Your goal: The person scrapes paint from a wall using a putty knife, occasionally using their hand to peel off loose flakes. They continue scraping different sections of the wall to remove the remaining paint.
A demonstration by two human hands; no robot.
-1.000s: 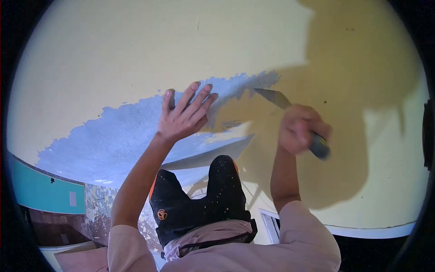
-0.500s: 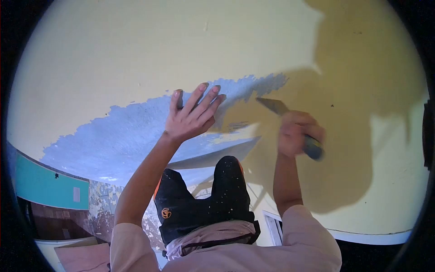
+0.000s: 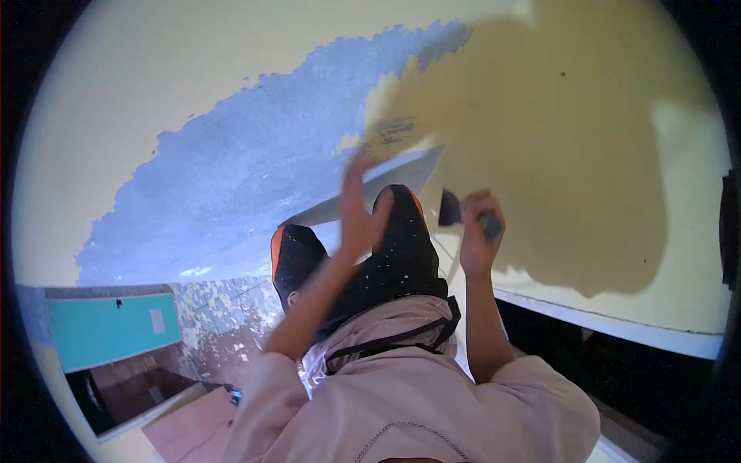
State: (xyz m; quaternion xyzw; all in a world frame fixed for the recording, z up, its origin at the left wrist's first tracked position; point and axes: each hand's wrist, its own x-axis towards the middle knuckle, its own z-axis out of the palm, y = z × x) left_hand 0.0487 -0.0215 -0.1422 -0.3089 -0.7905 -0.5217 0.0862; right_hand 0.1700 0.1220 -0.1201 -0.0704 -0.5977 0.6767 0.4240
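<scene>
Scraper [image 3: 454,211] sits centre-right of frame, in the right hand [image 3: 478,235]. Grip is closed tight round the grey handle, w/ the dark blade pointing up-left, off the wall [image 3: 563,154] at this instant. Left hand [image 3: 360,214] is just left of it at frame centre, motion-blurred. Fingers look spread & up, grip open, nothing in it as far as I can tell.

To do the scraping well, prob.:
- bring the blade back to the ragged paint edge [image 3: 394,133], upper centre, where yellow film already looks lifted
- keep the blade at a low angle to the wall & push under the film, not into the plaster
- short strokes along the border w/ the bare patch [image 3: 255,170], working right into the yellow
- left hand flat on the wall for balance, clear of the blade's path

Scraper look: small, flat metal blade, dark here because it's in shadow. Handle is stubby & grey, mostly hidden by the fingers. Blade edge is too small to judge for wear.

Bare patch is blue-grey, speckled border, running upper centre to mid-left. Black trousers [image 3: 401,255] below the hands carry pale specks.
</scene>
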